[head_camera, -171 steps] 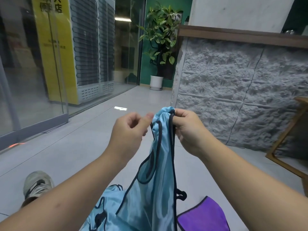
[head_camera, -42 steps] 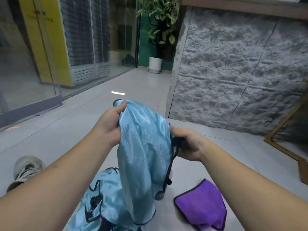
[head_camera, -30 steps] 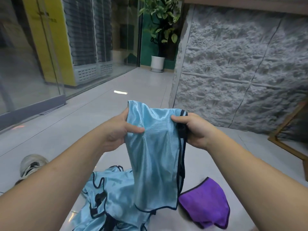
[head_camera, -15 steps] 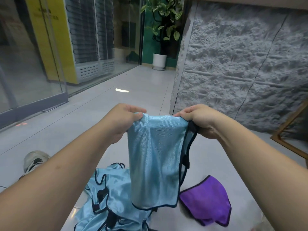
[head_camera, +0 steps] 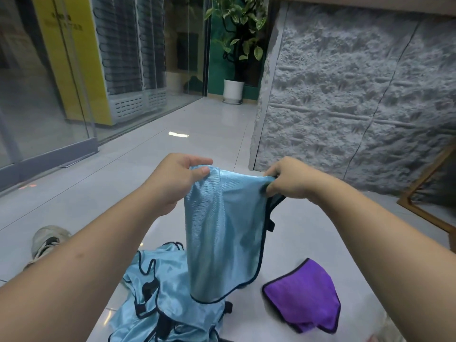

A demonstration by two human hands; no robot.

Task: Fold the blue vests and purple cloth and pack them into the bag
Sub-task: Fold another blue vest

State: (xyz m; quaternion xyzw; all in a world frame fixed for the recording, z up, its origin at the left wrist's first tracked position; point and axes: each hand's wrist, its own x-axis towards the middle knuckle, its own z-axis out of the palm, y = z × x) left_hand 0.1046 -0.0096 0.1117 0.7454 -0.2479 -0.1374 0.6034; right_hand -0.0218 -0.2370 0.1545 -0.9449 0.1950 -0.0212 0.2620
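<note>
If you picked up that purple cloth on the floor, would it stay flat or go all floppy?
Probably floppy: the purple cloth already lies crumpled, with folds. It looks thin, so likely light. The held blue vest hangs limp from the left hand and right hand, and the purple one would likely droop the same way.

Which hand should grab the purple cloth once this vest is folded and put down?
Probably the right hand: the purple cloth lies on the floor on that side. The left hand is nearer the blue vest pile.
</note>
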